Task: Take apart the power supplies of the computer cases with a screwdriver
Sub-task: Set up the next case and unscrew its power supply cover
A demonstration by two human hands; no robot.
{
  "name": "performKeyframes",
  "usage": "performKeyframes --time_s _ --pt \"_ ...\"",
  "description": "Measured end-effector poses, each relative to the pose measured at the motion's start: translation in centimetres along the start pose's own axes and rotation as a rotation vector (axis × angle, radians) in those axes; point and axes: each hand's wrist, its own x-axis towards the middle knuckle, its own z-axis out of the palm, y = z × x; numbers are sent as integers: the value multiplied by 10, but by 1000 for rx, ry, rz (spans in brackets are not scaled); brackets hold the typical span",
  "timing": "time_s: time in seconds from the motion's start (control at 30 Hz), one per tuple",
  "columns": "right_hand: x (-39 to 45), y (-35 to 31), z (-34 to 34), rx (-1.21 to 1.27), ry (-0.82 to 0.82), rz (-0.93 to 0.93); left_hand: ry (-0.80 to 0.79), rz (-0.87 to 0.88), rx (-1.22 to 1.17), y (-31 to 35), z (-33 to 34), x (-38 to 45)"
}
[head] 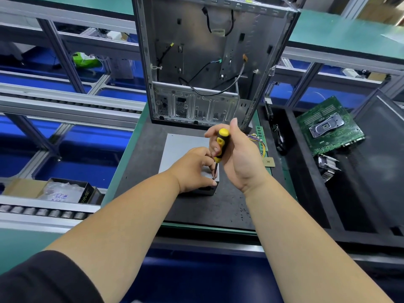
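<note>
A grey metal power supply (182,147) lies flat on the black mat (220,206). My left hand (193,169) grips its near right corner, fingers curled beside the screwdriver's tip. My right hand (237,156) holds a yellow-and-black screwdriver (220,145) nearly upright, its tip set on that corner of the power supply. Coloured wires (258,141) from the power supply show past my right hand. An open, stripped computer case (207,62) stands upright just behind the power supply, with loose black cables inside.
A black bin (306,193) on the right holds a green motherboard (328,125), a small fan (279,138) and a heatsink (328,169). Roller rails and aluminium framing (65,101) run along the left. A cardboard box with bagged parts (63,190) sits low left.
</note>
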Motion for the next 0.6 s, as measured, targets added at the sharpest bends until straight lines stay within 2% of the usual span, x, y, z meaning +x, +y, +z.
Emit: performKeyframes --time_s 0.4,0.6 --pt "1 -4 -4 -14 107 -40 16 20 -4 -1 0 -1" --pt "1 -1 -1 100 72 -49 24 16 -17 -1 1 -1"
